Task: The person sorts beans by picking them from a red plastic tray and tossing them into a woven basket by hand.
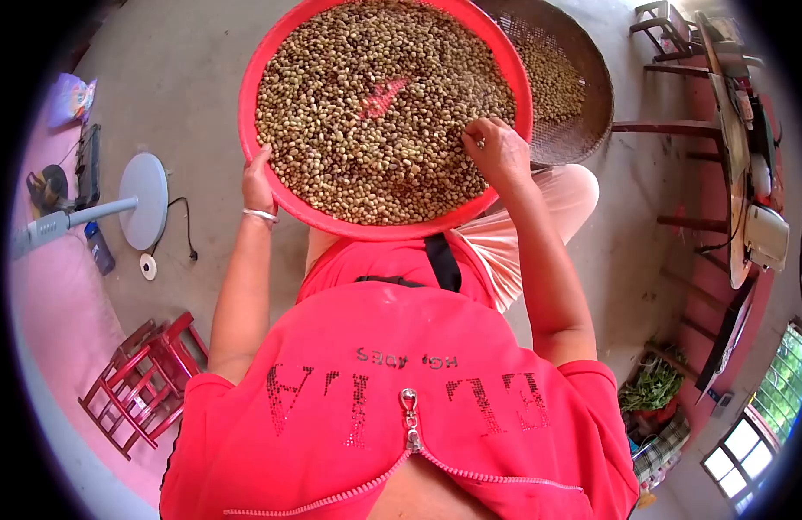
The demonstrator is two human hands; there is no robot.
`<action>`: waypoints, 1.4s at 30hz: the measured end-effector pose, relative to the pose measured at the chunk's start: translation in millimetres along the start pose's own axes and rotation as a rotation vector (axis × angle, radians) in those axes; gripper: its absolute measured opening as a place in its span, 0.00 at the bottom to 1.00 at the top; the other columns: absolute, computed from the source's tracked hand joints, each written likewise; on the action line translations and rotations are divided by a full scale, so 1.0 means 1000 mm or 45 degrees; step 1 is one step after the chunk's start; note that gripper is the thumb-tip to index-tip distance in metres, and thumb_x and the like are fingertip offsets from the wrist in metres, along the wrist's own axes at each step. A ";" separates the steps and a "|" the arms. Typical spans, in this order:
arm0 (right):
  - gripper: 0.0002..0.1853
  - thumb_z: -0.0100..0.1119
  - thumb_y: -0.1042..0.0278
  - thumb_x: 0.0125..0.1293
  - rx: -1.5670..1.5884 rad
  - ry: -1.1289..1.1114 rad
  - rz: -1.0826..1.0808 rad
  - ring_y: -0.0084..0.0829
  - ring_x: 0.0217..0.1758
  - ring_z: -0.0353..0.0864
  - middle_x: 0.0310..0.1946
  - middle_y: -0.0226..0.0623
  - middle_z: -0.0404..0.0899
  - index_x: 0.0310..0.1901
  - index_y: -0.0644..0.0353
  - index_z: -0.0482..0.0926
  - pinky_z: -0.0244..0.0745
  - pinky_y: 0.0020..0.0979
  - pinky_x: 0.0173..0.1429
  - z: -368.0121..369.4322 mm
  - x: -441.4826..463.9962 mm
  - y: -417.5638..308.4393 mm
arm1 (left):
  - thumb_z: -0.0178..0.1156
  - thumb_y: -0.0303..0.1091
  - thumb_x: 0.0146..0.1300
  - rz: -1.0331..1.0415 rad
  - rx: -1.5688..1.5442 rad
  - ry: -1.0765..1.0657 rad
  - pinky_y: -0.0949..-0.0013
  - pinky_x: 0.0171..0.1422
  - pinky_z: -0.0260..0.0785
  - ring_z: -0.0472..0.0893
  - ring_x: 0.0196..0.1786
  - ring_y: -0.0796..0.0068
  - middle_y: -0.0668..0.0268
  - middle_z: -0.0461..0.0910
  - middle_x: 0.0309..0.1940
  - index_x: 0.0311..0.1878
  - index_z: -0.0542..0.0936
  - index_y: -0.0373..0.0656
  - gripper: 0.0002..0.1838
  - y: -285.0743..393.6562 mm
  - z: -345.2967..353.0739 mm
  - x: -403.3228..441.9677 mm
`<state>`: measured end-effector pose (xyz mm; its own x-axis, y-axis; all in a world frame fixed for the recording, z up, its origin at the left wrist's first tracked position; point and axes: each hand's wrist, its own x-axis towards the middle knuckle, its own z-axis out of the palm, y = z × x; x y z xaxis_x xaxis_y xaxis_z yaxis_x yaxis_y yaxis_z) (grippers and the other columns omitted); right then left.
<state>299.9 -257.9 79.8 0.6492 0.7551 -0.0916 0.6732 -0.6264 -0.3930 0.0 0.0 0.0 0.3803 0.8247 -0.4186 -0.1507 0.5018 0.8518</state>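
person's left hand (257,184) gripping a smooth round red basin (247,95), thumb over rim, other fingers hidden, right hand (503,158) with fingertips bunched above rounded beans (375,165), anything pinched indiscernible

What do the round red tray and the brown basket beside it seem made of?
The round red tray looks like smooth, slightly glossy plastic: even colour, seamless-looking rim. The brown basket is probably bamboo or cane with a dull finish, since its weave shows; which is unclear.
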 end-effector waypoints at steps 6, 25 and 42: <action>0.05 0.65 0.64 0.63 0.254 0.428 -0.046 0.39 0.40 0.86 0.36 0.36 0.85 0.38 0.53 0.85 0.80 0.38 0.46 -0.016 0.003 0.019 | 0.55 0.35 0.73 -0.060 -0.052 -0.039 0.63 0.65 0.72 0.81 0.57 0.66 0.59 0.81 0.56 0.61 0.76 0.33 0.19 -0.001 0.005 -0.010; 0.09 0.65 0.59 0.63 -0.003 -0.063 -0.073 0.41 0.43 0.85 0.40 0.36 0.83 0.42 0.51 0.84 0.79 0.42 0.49 -0.006 -0.018 0.016 | 0.55 0.35 0.72 -0.038 -0.022 -0.059 0.63 0.66 0.72 0.81 0.57 0.66 0.59 0.81 0.56 0.62 0.75 0.34 0.20 0.008 0.007 -0.009; 0.10 0.65 0.59 0.65 0.044 0.105 -0.162 0.40 0.47 0.84 0.41 0.36 0.82 0.44 0.51 0.84 0.80 0.42 0.50 0.006 0.012 -0.004 | 0.54 0.36 0.73 -0.022 -0.021 -0.010 0.63 0.66 0.72 0.81 0.58 0.66 0.59 0.81 0.57 0.62 0.76 0.33 0.20 -0.003 -0.004 0.001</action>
<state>302.6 -245.1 74.6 0.5871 0.8087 0.0356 0.7401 -0.5185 -0.4282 -2.8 0.6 -4.1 0.3904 0.8136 -0.4307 -0.1592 0.5205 0.8389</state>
